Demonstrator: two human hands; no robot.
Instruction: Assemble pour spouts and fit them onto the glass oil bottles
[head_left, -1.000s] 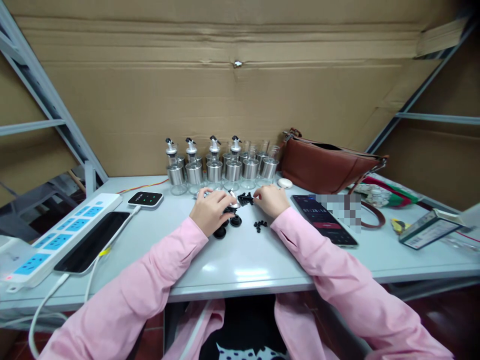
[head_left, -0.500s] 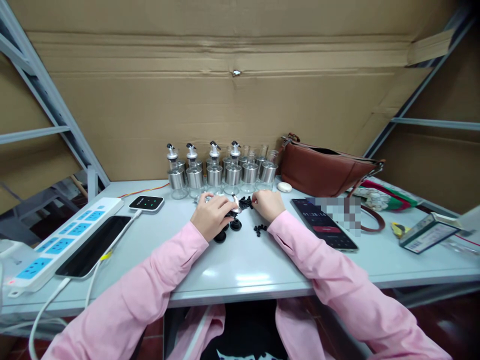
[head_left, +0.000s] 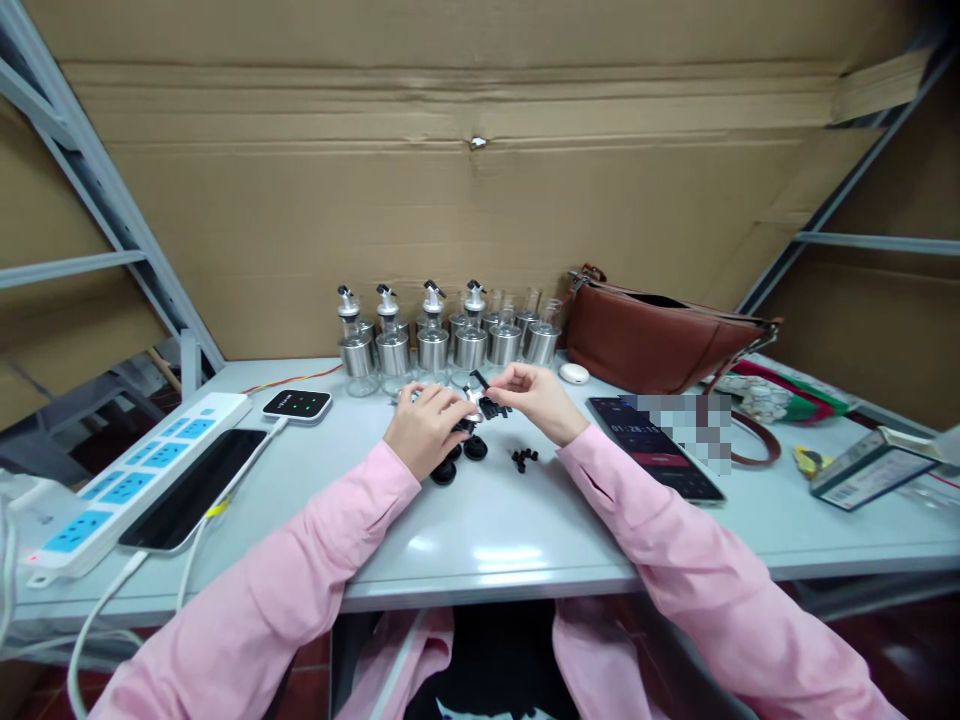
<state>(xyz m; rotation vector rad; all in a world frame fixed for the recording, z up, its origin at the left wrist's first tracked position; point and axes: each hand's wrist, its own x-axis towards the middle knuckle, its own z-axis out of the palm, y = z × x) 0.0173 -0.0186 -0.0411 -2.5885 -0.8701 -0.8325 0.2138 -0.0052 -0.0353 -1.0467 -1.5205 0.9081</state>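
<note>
Black stick point(head_left: 479, 379) up off the pile point(head_left: 496, 409), I now see my right hand point(head_left: 541, 402) pinching it beside the silver top point(head_left: 472, 396) my left hand point(head_left: 424, 428) pinches, nearer the counter's point(head_left: 540, 515) back edge, so both parts look ready.

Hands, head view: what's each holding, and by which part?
Right hand pinches a small black piece by one end. Left hand holds a silver-coloured part; exactly where is hidden.

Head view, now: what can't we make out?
All in the head view:
Silver piece: partly hidden by the left hand.
Thin black piece: one end covered by fingers of the right hand.
Loose black bits: too small to tell exact shape.
Back-row bottles: mostly hidden behind front-row bottles.
</note>
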